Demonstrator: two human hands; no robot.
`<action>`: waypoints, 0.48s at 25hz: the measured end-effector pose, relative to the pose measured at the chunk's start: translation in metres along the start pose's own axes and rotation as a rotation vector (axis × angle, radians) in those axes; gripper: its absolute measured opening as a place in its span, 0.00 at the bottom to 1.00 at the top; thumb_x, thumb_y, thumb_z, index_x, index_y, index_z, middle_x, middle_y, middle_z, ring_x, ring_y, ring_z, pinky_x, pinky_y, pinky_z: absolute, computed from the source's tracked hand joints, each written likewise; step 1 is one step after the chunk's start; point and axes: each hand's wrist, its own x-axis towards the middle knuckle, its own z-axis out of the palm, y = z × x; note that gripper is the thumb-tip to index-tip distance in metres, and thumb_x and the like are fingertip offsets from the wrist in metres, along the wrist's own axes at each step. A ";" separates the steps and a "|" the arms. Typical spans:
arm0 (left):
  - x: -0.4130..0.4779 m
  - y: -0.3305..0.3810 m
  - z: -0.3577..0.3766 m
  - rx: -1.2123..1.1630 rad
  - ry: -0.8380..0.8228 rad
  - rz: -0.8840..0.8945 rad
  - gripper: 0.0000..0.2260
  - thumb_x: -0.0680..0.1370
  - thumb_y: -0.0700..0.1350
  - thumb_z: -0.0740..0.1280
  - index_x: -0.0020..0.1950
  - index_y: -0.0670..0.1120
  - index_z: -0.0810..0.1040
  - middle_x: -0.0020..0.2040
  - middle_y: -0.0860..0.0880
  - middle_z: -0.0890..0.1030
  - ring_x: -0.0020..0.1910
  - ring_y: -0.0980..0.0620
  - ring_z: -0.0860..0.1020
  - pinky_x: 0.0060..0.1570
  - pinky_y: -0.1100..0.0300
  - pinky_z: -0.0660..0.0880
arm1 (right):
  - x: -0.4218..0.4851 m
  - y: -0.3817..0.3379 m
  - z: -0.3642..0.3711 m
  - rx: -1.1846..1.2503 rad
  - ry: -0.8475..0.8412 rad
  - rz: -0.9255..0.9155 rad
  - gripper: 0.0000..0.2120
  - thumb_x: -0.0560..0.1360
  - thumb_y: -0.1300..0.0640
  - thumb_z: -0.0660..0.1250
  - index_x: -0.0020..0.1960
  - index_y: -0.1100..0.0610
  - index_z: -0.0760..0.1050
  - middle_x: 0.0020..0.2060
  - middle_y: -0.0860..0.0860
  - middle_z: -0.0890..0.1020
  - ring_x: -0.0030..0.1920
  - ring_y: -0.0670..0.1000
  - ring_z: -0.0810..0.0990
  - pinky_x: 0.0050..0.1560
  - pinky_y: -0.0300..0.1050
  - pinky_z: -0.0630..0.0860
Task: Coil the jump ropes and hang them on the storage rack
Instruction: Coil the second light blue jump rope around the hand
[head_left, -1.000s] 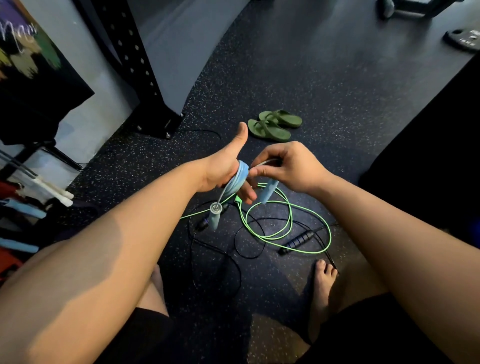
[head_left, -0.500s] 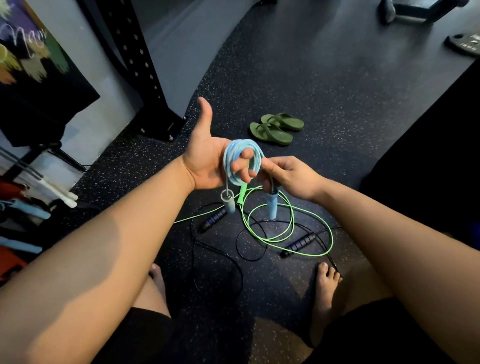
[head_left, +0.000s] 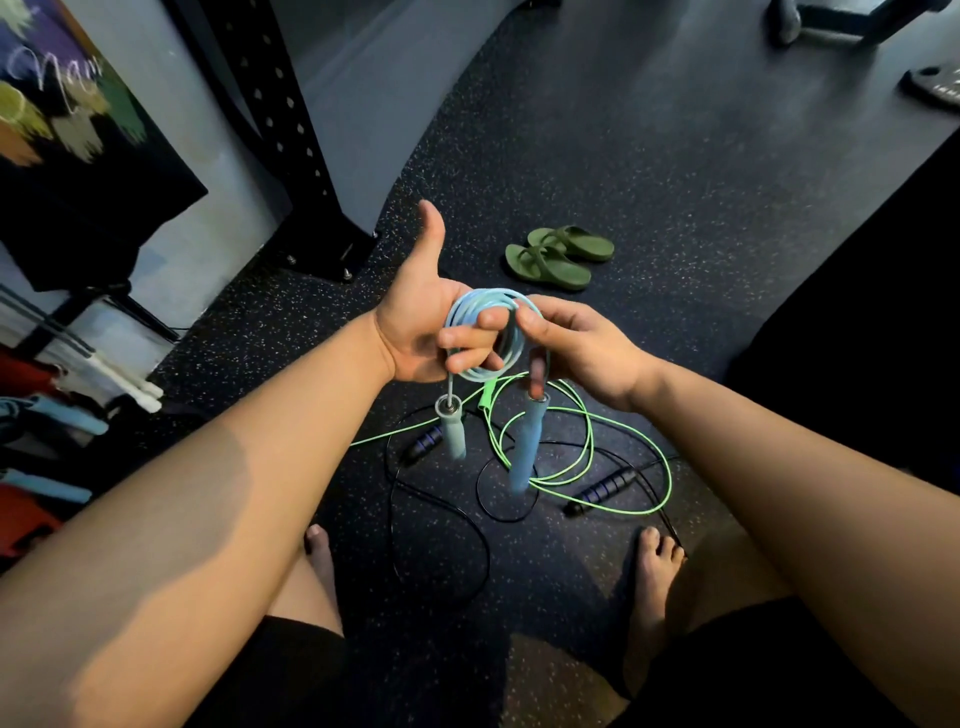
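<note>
A light blue jump rope (head_left: 470, 306) is wound in a small coil around the curled fingers of my left hand (head_left: 421, 317), whose thumb sticks up. Its two blue handles (head_left: 527, 447) hang down below the coil. My right hand (head_left: 576, 343) pinches the coil's right side, fingers curled on the rope. On the floor underneath lie a bright green rope (head_left: 587, 457) in loose loops and a black rope (head_left: 441, 525) with dark handles (head_left: 602, 488). A rack (head_left: 78, 395) with hanging items shows at the far left edge.
A pair of green flip-flops (head_left: 558, 257) lies on the speckled black floor beyond my hands. A black perforated upright post (head_left: 270, 119) stands bolted at the upper left. My bare feet (head_left: 654, 566) are just behind the ropes. Gym equipment (head_left: 831, 21) sits far right.
My left hand turned palm-up with the thumb raised, so the blue coil now faces me. My right hand shifted from the loose end onto the coil's right side.
</note>
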 end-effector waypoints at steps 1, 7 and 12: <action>0.001 0.001 -0.001 0.021 0.006 -0.016 0.49 0.63 0.82 0.28 0.30 0.44 0.72 0.17 0.51 0.64 0.17 0.49 0.68 0.47 0.56 0.76 | 0.001 -0.001 0.002 0.026 0.013 -0.001 0.17 0.79 0.45 0.64 0.60 0.56 0.79 0.43 0.52 0.82 0.32 0.54 0.77 0.42 0.60 0.71; -0.009 0.013 0.005 0.121 0.237 0.017 0.49 0.67 0.81 0.31 0.29 0.42 0.73 0.17 0.51 0.60 0.16 0.50 0.61 0.46 0.56 0.74 | 0.010 -0.016 0.017 0.112 0.073 -0.054 0.09 0.82 0.58 0.61 0.54 0.61 0.78 0.39 0.51 0.85 0.34 0.49 0.83 0.48 0.53 0.79; -0.034 0.015 0.016 0.125 0.505 0.142 0.47 0.71 0.79 0.34 0.30 0.40 0.71 0.17 0.49 0.60 0.15 0.52 0.57 0.25 0.62 0.70 | 0.020 -0.028 0.040 0.066 0.090 -0.151 0.11 0.77 0.52 0.66 0.51 0.59 0.80 0.41 0.54 0.85 0.37 0.52 0.83 0.52 0.60 0.80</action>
